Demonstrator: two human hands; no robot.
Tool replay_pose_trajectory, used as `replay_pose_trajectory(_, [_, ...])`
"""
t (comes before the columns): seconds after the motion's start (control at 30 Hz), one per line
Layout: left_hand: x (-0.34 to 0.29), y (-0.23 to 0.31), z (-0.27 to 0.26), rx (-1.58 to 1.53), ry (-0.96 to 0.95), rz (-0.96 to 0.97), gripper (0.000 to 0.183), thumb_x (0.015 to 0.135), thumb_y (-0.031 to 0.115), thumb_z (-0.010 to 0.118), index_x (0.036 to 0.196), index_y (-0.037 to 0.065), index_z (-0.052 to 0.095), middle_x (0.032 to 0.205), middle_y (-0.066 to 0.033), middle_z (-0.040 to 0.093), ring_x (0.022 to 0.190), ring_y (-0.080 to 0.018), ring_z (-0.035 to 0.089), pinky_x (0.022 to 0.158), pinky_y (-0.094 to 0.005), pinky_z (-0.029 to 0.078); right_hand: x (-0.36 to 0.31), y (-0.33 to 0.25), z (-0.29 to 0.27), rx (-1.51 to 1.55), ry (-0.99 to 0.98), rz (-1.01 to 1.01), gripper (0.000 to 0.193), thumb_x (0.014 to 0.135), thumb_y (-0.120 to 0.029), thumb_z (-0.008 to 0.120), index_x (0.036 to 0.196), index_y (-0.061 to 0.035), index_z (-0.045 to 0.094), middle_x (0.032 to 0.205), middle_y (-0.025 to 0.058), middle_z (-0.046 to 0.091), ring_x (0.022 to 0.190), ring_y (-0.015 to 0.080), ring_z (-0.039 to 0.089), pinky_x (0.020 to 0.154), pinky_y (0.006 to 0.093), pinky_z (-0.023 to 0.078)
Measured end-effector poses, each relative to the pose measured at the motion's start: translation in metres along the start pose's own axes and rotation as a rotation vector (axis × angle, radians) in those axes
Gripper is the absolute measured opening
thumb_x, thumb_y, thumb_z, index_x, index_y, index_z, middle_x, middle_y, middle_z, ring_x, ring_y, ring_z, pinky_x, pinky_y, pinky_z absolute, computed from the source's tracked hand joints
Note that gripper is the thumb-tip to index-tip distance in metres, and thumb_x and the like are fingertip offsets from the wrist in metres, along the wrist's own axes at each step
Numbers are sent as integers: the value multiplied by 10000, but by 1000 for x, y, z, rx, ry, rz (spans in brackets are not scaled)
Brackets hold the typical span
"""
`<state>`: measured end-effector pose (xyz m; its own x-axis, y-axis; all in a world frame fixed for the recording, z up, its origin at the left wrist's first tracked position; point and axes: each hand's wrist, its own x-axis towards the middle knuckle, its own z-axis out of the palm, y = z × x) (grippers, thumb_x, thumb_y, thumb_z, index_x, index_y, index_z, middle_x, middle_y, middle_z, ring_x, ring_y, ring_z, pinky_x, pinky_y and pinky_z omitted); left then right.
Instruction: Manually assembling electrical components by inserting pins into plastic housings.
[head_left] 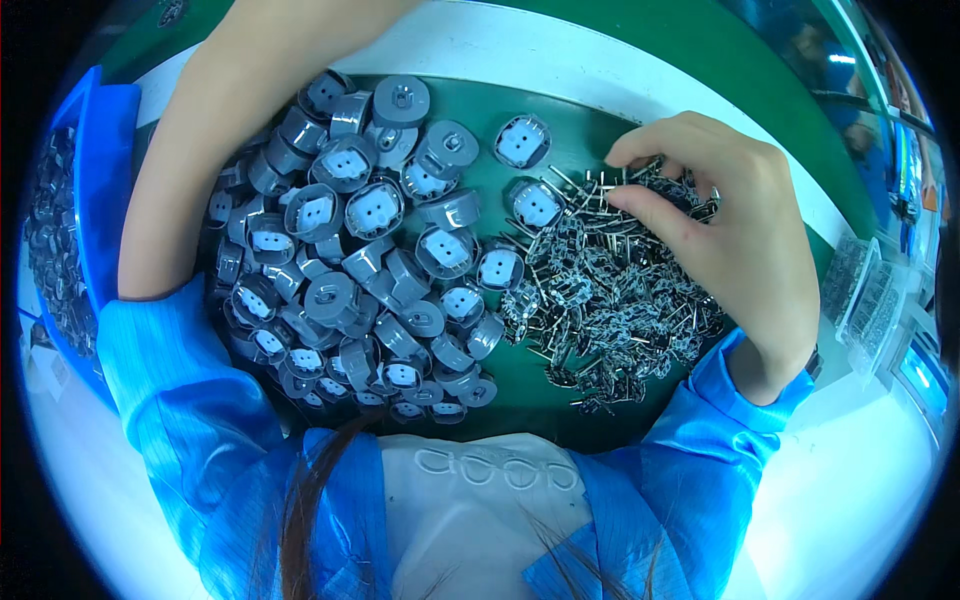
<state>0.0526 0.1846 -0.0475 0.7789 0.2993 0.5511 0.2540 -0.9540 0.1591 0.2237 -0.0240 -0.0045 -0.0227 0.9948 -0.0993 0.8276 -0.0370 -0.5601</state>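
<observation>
My right hand [720, 190] is over a pile of small metal prong pieces [620, 290]. Its thumb and forefinger are apart, with pins of the pile showing in the gap; the other fingers curl down behind. To the left is a heap of round grey plastic socket housings [335, 300], several with white two-hole faces up. Two housings, an upper one [522, 140] and a lower one [535, 203], lie between heap and hand. My left arm [190, 150] reaches up past the heap; my left hand [320, 20] is cut off at the top edge, its fingers unseen.
A blue bin [105, 170] holding dark parts stands at the left. The green work surface [590, 115] has a white band [620, 65] along its far side. At the right are clear trays [865, 300] of small parts. Other people show dimly at upper right.
</observation>
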Motion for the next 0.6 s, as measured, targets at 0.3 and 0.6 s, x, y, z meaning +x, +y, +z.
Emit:
replay_pose_trajectory(0.3, [-10,40,-19,-613,-635,190,350,762,-1,730,1100,57,657,1166,-102,596,985,-327,627,863,-418,505,7,22,7,197,147,50,290,864,33,668,1136,-39,738,950,3,670,799,78,562,703,212,423])
replay_pose_trajectory(0.6, [11,42,-32,-420,-747,-75,323,821,208,813,1004,6,641,934,-131,618,859,-304,629,787,-395,529,13,5,5,120,126,-120,349,734,-121,843,1059,-50,741,970,60,714,876,136,636,726,270,449])
